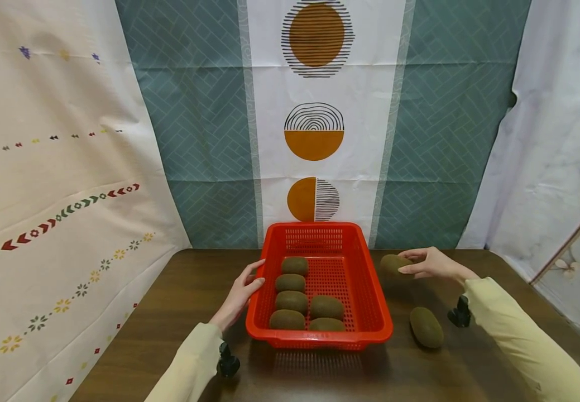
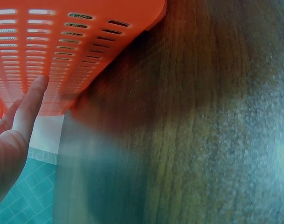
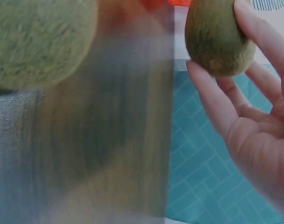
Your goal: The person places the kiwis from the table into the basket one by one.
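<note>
A red plastic basket (image 1: pixel 381 312) with perforated walls stands mid-table. Inside it lie several brown kiwis (image 1: pixel 291 302), mostly in a column along the left side. My left hand (image 1: pixel 239 290) rests against the basket's left rim, its fingers extended; the left wrist view shows a straight finger (image 2: pixel 32 105) along the outer wall. To the right of the basket, my right hand (image 1: pixel 432 263) grips a kiwi (image 1: pixel 393 263) between thumb and fingers, above the table in the right wrist view. Another kiwi (image 1: pixel 426 328) lies on the table nearer to me.
The dark wooden table (image 1: pixel 169 312) extends on both sides of the basket. Behind it hangs a green and white patterned cloth (image 1: pixel 204 123). An embroidered cream cloth (image 1: pixel 58 223) closes off the left, a pale marbled one (image 1: pixel 561 139) the right.
</note>
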{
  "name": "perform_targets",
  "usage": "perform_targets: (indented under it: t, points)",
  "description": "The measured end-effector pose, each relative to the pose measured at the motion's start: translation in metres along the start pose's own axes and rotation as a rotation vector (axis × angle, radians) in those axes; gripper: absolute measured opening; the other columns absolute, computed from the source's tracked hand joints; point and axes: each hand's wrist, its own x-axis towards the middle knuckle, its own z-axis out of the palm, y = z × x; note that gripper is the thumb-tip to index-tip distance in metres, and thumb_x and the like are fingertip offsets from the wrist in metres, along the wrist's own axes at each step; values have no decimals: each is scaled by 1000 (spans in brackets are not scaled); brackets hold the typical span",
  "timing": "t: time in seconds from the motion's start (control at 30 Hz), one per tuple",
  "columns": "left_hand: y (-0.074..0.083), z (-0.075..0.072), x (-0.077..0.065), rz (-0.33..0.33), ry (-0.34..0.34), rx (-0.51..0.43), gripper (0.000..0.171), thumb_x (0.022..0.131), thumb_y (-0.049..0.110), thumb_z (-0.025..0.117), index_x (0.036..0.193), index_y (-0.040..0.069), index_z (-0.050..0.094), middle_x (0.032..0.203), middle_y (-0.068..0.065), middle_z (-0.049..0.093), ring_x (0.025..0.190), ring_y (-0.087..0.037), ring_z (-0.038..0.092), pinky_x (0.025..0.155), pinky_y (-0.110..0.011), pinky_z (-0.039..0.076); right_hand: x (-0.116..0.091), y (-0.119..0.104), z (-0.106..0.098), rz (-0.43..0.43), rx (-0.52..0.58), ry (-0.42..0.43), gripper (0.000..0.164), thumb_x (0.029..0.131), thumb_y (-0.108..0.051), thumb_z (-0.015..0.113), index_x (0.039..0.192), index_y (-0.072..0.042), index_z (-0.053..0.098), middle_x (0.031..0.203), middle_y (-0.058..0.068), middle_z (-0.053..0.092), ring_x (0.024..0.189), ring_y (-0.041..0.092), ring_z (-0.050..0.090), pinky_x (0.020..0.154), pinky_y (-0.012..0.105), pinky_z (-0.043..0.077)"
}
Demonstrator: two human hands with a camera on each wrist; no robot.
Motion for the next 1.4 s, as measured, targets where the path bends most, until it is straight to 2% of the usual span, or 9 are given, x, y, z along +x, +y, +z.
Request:
perform_targets:
  t: [0.13, 0.27, 0.57, 0.77, 1.0, 1.2, 1.33, 1.4]
  points:
    - [0, 0, 0, -1, 9, 2, 52, 94, 9, 48, 141, 7, 27, 122, -31, 39, 103, -48, 48, 74, -47, 48, 1, -6, -1, 10, 44, 52, 59, 81, -16, 69, 127, 11, 43, 128, 35, 34, 100, 29, 55, 76, 37, 49]
    - [0, -1, -1, 0, 5, 2, 52, 94, 9, 48, 141, 7, 26, 123, -32, 39, 103, -48, 48, 73, -46, 49, 2, -11, 2, -3, 84, 70, 60, 82, -15, 68, 128, 11, 41, 128, 34, 36, 95, 25, 58, 77, 38, 49]
    - [0, -1, -2, 9, -8, 3, 52, 94, 9, 48, 141, 6, 25, 124, -33, 38, 103, -49, 48, 73, -46, 48, 5, -39, 13, -59, 80, 130, 61, 81, -20, 69, 130, 5, 43, 129, 30, 34, 105, 32, 51, 80, 41, 46]
    - [1, 0, -2, 4, 3, 7, 51, 94, 9, 48, 140, 6, 27, 123, -32, 39, 102, -47, 49, 73, -45, 49, 9, -60, 25, -91, 44, 187, 60, 79, -24, 71, 128, 2, 47, 127, 26, 38, 102, 30, 53, 80, 39, 47]
    - [-4, -1, 1, 0, 12, -10, 52, 93, 9, 49, 141, 7, 28, 121, -31, 40, 101, -47, 49, 72, -47, 49, 18, -79, 41, -105, 78, 156, 60, 79, -25, 72, 127, 1, 48, 123, 25, 42, 100, 31, 55, 80, 42, 46]
    - [-22, -7, 10, 26, 43, 16, 49, 93, 14, 51, 139, 15, 33, 120, -25, 44, 98, -41, 54, 71, -46, 50, 32, -102, 60, -123, 107, 97, 58, 78, -19, 73, 126, 3, 49, 121, 26, 41, 94, 27, 58, 79, 40, 47]
    - [-24, -7, 10, 26, 55, 26, 48, 93, 16, 52, 138, 16, 35, 120, -24, 45, 97, -39, 55, 71, -45, 50, 41, -114, 77, -128, 65, 58, 54, 77, -17, 73, 123, 2, 53, 119, 25, 42, 93, 27, 56, 77, 39, 49]
    - [-22, -6, 9, 25, 49, 18, 48, 93, 14, 51, 138, 14, 35, 119, -25, 45, 97, -39, 54, 71, -45, 50, 45, -118, 85, -124, 32, 41, 52, 77, -16, 73, 122, 2, 54, 120, 24, 42, 96, 28, 54, 76, 37, 49]
